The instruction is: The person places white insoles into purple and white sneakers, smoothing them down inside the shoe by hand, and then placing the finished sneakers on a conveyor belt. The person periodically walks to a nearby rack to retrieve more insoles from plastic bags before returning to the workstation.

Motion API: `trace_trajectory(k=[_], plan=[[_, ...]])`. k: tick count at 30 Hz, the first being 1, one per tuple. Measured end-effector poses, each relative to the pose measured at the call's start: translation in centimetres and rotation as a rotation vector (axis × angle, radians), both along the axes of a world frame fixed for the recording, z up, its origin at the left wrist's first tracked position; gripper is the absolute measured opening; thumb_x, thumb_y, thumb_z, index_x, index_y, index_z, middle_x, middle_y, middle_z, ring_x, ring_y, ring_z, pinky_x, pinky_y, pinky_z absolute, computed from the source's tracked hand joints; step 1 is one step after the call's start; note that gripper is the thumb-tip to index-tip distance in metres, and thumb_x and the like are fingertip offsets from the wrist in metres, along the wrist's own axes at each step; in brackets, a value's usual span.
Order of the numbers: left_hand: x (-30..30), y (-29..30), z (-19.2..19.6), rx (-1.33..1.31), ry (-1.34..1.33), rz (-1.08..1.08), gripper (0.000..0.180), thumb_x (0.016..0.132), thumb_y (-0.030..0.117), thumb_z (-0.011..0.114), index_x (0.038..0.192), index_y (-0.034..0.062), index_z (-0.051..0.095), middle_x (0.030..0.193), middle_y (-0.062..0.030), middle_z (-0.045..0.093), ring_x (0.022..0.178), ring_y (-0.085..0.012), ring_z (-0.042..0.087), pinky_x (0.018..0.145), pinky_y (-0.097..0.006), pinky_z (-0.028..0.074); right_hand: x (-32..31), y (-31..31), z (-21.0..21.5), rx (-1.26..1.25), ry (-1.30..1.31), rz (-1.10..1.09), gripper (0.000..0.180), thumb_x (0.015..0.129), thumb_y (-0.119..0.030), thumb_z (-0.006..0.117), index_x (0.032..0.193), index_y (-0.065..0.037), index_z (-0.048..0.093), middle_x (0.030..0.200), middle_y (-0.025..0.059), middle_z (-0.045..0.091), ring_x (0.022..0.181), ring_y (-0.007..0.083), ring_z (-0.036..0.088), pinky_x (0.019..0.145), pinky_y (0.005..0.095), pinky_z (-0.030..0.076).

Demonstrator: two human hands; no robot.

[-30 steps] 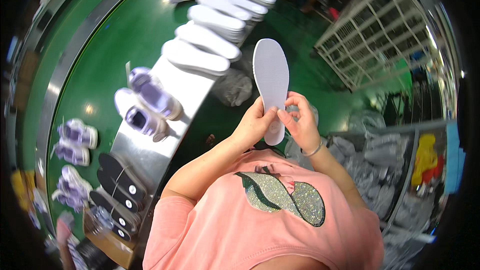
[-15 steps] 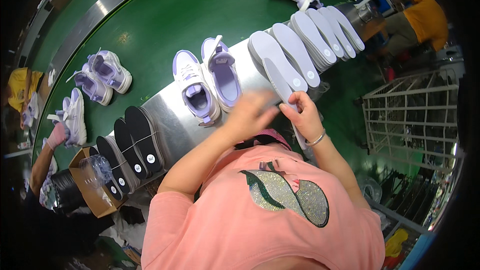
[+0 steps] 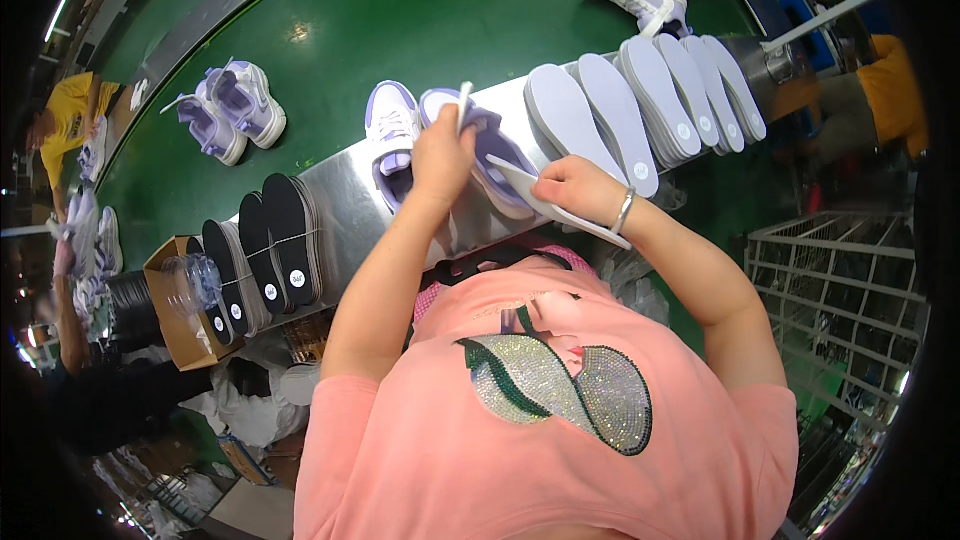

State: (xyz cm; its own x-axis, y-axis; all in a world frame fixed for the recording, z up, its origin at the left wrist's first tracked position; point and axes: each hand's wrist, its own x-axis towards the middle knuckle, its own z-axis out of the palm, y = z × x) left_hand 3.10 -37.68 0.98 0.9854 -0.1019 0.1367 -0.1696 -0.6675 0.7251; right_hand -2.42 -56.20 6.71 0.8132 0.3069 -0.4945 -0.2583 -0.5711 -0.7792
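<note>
A pair of white and lavender sneakers stands on the metal ledge ahead of me. My left hand (image 3: 443, 158) is closed around the raised tongue (image 3: 465, 106) of the right-hand sneaker (image 3: 488, 130), at its opening. My right hand (image 3: 585, 190) pinches a pale grey insole (image 3: 528, 190), its tip pointing at that opening. Whether the tip is inside, I cannot tell. Untouched beside my left hand is the other sneaker (image 3: 392, 125). Stacks of pale insoles (image 3: 575, 110) with round white stickers lie just beyond my right hand.
Left along the metal ledge (image 3: 345, 225) are tied black insoles (image 3: 290, 240) and a cardboard box (image 3: 180, 335) holding clear plastic. More sneakers (image 3: 235, 110) sit on the green belt (image 3: 400, 10). A wire rack (image 3: 840, 280) stands at right. Other people work at both sides.
My left hand has moved onto the sneaker's tongue. My right hand has brought the insole from beside the stacks to the sneaker's opening. At far left, a co-worker's hand and sneakers have shifted leftward.
</note>
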Motion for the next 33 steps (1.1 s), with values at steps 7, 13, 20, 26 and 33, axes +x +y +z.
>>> trace_trajectory(k=[7,13,20,26,33], plan=[[-0.4,-1.2,-0.5,0.010,0.019,0.039,0.019,0.076,0.015,0.054,0.085,0.0018,0.043,0.069,-0.0220,0.056,0.066,-0.0399,0.055,0.058,-0.047,0.042,2.1,4.8,-4.3,-0.878,-0.559,0.491,0.022,0.071,-0.027,0.053,0.079,-0.009,0.064,0.087,0.0106,0.059,0.083,0.0257,0.056,0.068,0.0392,0.043],[-0.3,-1.4,-1.4,-0.031,0.030,0.063,0.020,0.075,0.012,0.053,0.084,-0.0001,0.041,0.066,-0.0222,0.056,0.063,-0.0400,0.055,0.056,-0.047,0.042,0.6,3.8,0.3,-0.945,-0.365,0.539,0.030,0.067,-0.027,0.057,0.087,-0.005,0.060,0.088,0.0122,0.056,0.082,0.0268,0.056,0.074,0.0416,0.040],[0.2,-0.9,-1.3,-0.067,0.073,0.004,0.021,0.075,0.012,0.053,0.084,-0.0003,0.040,0.066,-0.0223,0.056,0.062,-0.0397,0.055,0.056,-0.047,0.042,0.5,4.1,0.2,-0.904,-0.419,0.580,0.016,0.067,-0.016,0.056,0.075,-0.003,0.061,0.076,0.0158,0.058,0.072,0.0281,0.059,0.061,0.0362,0.048],[0.5,-0.4,-1.9,-0.178,0.138,-0.024,0.023,0.075,0.015,0.056,0.086,0.0006,0.041,0.067,-0.0246,0.055,0.065,-0.0427,0.053,0.056,-0.047,0.042,3.3,5.8,-4.8,-0.867,-0.473,0.565,0.015,0.069,-0.015,0.053,0.072,-0.003,0.062,0.076,0.0171,0.059,0.071,0.0283,0.059,0.063,0.0363,0.049],[0.9,-0.3,-1.4,-0.222,0.173,-0.060,0.024,0.077,0.017,0.055,0.085,-0.0007,0.041,0.065,-0.0220,0.056,0.063,-0.0406,0.054,0.055,-0.047,0.041,5.7,5.7,-7.0,-0.874,-0.124,0.593,0.019,0.070,-0.015,0.053,0.081,-0.003,0.062,0.086,0.0194,0.060,0.079,0.0301,0.059,0.072,0.0368,0.046]])
